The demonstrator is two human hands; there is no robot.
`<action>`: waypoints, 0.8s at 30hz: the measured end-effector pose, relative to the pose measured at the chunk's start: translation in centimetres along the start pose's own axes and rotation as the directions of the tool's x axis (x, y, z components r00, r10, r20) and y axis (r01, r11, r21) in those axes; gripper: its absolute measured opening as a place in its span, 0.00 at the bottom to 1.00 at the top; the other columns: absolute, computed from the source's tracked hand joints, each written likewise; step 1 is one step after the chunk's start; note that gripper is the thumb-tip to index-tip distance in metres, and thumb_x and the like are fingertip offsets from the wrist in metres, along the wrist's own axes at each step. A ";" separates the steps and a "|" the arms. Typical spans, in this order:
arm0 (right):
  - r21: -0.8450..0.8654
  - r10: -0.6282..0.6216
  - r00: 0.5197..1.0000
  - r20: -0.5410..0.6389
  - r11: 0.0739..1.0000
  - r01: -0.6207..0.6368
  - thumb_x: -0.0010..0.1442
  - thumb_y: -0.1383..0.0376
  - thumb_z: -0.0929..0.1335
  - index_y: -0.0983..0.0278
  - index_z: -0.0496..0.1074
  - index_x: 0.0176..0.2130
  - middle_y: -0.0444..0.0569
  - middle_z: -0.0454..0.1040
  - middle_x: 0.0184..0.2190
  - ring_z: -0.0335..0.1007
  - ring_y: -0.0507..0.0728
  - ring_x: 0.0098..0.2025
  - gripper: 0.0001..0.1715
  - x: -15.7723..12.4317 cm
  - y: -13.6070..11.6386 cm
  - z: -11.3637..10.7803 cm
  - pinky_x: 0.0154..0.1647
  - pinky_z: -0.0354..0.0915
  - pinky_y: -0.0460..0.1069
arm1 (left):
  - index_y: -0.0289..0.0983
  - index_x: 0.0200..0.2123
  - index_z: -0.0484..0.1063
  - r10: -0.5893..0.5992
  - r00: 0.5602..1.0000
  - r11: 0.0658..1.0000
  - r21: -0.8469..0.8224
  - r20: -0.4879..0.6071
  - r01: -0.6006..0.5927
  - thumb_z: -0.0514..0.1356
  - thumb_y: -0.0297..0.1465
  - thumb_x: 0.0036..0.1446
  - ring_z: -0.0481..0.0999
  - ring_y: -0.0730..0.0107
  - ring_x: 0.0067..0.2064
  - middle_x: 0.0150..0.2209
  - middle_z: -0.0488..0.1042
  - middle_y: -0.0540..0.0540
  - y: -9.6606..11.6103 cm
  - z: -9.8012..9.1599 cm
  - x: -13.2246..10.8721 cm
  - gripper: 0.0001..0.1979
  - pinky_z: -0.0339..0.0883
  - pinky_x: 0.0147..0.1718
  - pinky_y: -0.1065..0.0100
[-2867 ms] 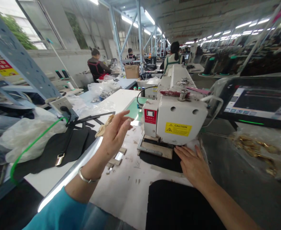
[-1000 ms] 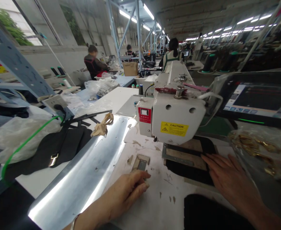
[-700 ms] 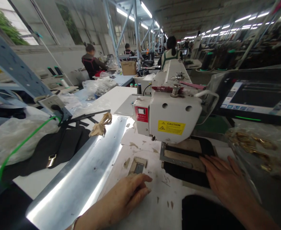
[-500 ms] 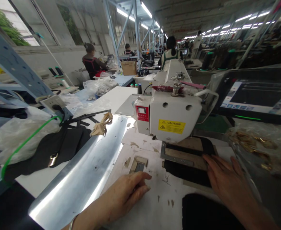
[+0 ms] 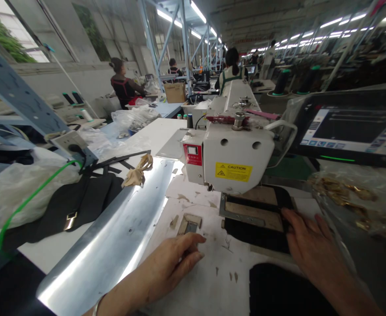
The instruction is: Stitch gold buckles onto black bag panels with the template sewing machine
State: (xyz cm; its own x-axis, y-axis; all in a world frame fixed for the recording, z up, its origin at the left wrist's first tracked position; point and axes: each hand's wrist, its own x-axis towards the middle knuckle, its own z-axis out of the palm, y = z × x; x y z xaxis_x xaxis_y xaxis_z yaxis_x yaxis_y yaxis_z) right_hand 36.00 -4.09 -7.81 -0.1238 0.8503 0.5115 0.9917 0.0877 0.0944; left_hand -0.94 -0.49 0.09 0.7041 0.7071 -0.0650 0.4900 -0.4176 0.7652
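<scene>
A white sewing machine with a yellow caution label stands on the table. Under its head a metal clamp frame holds a black piece of material. My right hand lies flat on that black piece at the frame's right end, fingers stretched out. My left hand rests on the white table top, fingers loosely curled and holding nothing, just below a small taped cut-out in the table.
A shiny metal strip runs along the table on the left. Black bag parts with a buckle, plastic bags and a green cable lie further left. A touch screen and a bag of gold fittings are at the right. Other people work behind.
2.9 s ago my left hand was raised; it has come down onto the table. My right hand slid slightly right with the clamp frame. In the last second the hands barely moved.
</scene>
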 end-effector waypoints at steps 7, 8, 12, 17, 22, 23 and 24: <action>0.012 0.000 1.000 0.011 1.000 0.000 0.65 0.70 0.56 0.67 0.63 0.54 0.59 0.77 0.47 0.75 0.65 0.49 0.20 0.1 0.0 -0.1 0.62 0.58 0.68 | 0.43 0.55 0.65 -0.007 1.000 1.000 0.012 0.018 0.007 0.49 0.38 0.71 0.75 0.70 0.36 0.36 0.74 0.51 0.3 -0.2 0.7 0.14 0.66 0.37 0.70; 0.016 0.005 1.000 0.012 1.000 -0.005 0.65 0.70 0.56 0.67 0.63 0.55 0.59 0.77 0.48 0.75 0.65 0.49 0.20 0.1 0.1 -0.1 0.62 0.58 0.68 | 0.43 0.55 0.65 -0.004 1.000 1.000 0.010 0.023 0.004 0.49 0.38 0.71 0.75 0.70 0.37 0.36 0.74 0.50 0.3 -0.2 0.9 0.14 0.66 0.38 0.70; 0.022 0.014 1.000 0.009 1.000 -0.014 0.64 0.70 0.56 0.69 0.64 0.54 0.60 0.77 0.47 0.75 0.66 0.49 0.21 0.1 0.1 0.0 0.62 0.58 0.69 | 0.41 0.55 0.65 0.019 0.999 1.000 0.007 0.045 -0.019 0.50 0.36 0.71 0.76 0.69 0.39 0.37 0.75 0.49 0.5 -0.1 1.6 0.14 0.67 0.40 0.69; -0.001 -0.025 1.000 -0.001 1.000 0.025 0.64 0.70 0.56 0.71 0.66 0.53 0.63 0.77 0.47 0.74 0.67 0.49 0.21 0.3 0.0 -0.2 0.61 0.59 0.68 | 0.39 0.54 0.66 0.034 0.995 0.998 0.040 0.098 -0.038 0.49 0.38 0.71 0.76 0.67 0.40 0.39 0.76 0.47 0.6 0.0 2.2 0.15 0.68 0.41 0.67; 0.016 -0.076 0.997 -0.008 0.997 0.076 0.63 0.71 0.56 0.71 0.68 0.55 0.62 0.77 0.49 0.72 0.68 0.53 0.24 0.1 0.0 -0.1 0.61 0.58 0.69 | 0.40 0.55 0.66 0.056 0.988 0.995 0.076 0.143 -0.067 0.50 0.37 0.71 0.77 0.66 0.40 0.40 0.76 0.46 0.9 -0.1 2.4 0.14 0.69 0.43 0.66; 0.021 -0.083 0.996 -0.010 0.996 0.084 0.63 0.70 0.56 0.70 0.69 0.55 0.61 0.77 0.50 0.72 0.68 0.54 0.24 0.0 0.0 0.0 0.61 0.58 0.70 | 0.40 0.55 0.66 0.058 0.987 0.994 0.085 0.151 -0.071 0.50 0.37 0.71 0.77 0.66 0.40 0.41 0.76 0.46 1.0 -0.2 2.4 0.14 0.69 0.42 0.66; 0.024 -0.091 0.996 -0.012 0.996 0.091 0.64 0.70 0.56 0.69 0.70 0.54 0.60 0.77 0.51 0.72 0.68 0.54 0.24 -0.1 0.0 0.1 0.60 0.58 0.70 | 0.40 0.54 0.67 0.058 0.986 0.993 0.094 0.157 -0.074 0.50 0.36 0.70 0.77 0.66 0.41 0.41 0.76 0.45 1.1 -0.2 2.6 0.14 0.69 0.42 0.66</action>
State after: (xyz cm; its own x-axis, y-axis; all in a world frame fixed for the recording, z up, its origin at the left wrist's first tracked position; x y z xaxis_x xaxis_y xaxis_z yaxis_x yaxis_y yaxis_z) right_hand 36.04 -4.07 -7.94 -0.2140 0.8327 0.5107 0.9768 0.1774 0.1202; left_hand 1.28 1.00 0.93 0.8036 0.5829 -0.1203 0.4828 -0.5201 0.7046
